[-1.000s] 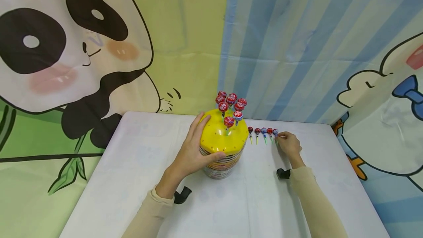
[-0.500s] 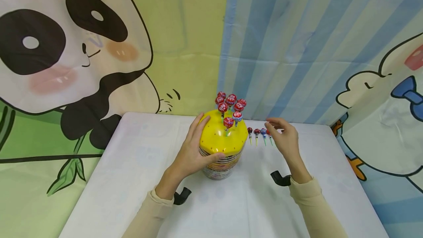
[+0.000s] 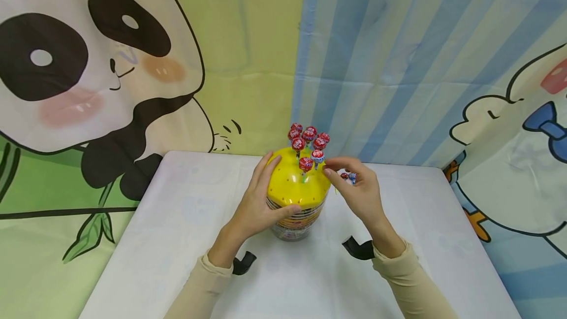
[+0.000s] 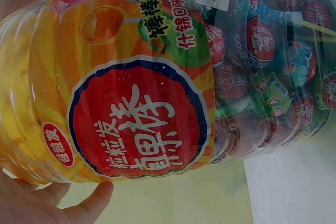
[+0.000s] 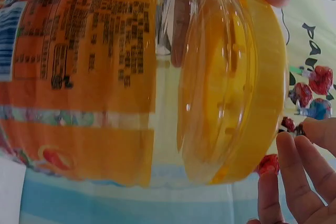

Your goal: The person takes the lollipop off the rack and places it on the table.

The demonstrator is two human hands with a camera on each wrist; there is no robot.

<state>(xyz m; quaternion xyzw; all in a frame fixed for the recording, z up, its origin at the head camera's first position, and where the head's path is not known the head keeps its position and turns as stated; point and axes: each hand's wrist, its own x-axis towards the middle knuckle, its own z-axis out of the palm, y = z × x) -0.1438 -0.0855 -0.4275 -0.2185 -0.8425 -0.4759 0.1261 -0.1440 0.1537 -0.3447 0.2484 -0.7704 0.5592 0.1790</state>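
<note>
A clear candy jar is capped by a yellow lid. Lollipops are planted upright in it; loose lollipops are laid nearby.

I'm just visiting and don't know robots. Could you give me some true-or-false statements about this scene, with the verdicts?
1. The jar lies on its side. False: it stands upright on the table.
2. Several wrapped lollipops stick up from the yellow lid. True.
3. The left hand rests flat on the table. False: it grips the jar near its top.
4. The right hand is at the right side of the lid. True.
5. The backdrop shows a tiger. False: it shows a panda.
</note>
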